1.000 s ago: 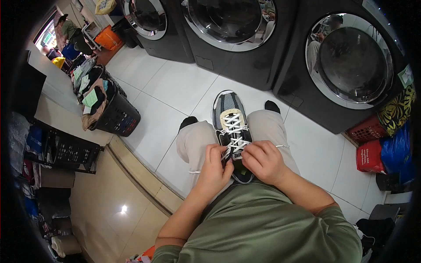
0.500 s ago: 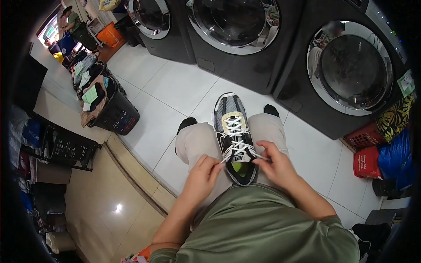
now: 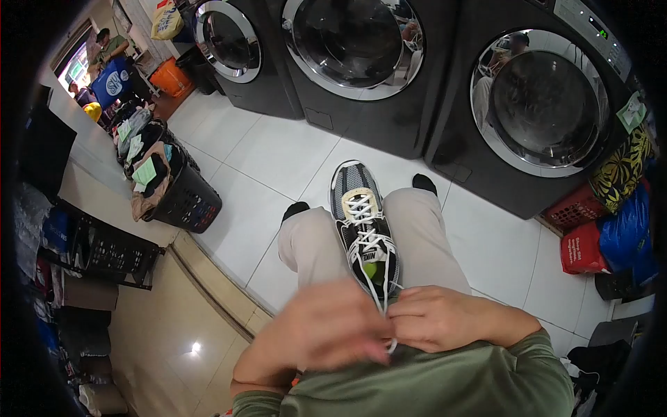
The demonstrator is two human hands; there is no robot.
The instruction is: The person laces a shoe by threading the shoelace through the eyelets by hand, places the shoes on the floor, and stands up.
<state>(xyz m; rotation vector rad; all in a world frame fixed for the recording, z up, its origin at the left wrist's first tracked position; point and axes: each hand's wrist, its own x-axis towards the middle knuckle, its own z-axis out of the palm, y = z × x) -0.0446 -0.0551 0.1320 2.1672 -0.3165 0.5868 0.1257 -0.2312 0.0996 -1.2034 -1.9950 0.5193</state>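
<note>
A grey and black shoe (image 3: 356,191) with white laces rests between the person's knees, toe pointing away, its tongue and greenish inside showing. Both lace ends (image 3: 379,297) are pulled back towards the body. My right hand (image 3: 427,317) is closed on the laces behind the heel, with a short lace end sticking out above its fingers. Close beside it on the left, my left hand (image 3: 337,325) is smeared by motion, and its grip cannot be made out. A small loop of lace hangs between the two hands.
Dark front-loading washers (image 3: 375,104) line the far side. A black laundry basket (image 3: 187,201) full of clothes stands at left, near a floor ledge (image 3: 215,285). Red (image 3: 583,249) and blue bags (image 3: 629,236) sit at right. Another person (image 3: 111,47) is at the upper left.
Both hands have moved back towards the body, drawing the laces over the shoe opening. They were apart at the shoe's sides and are now close together. The far person has shifted beside a blue bag.
</note>
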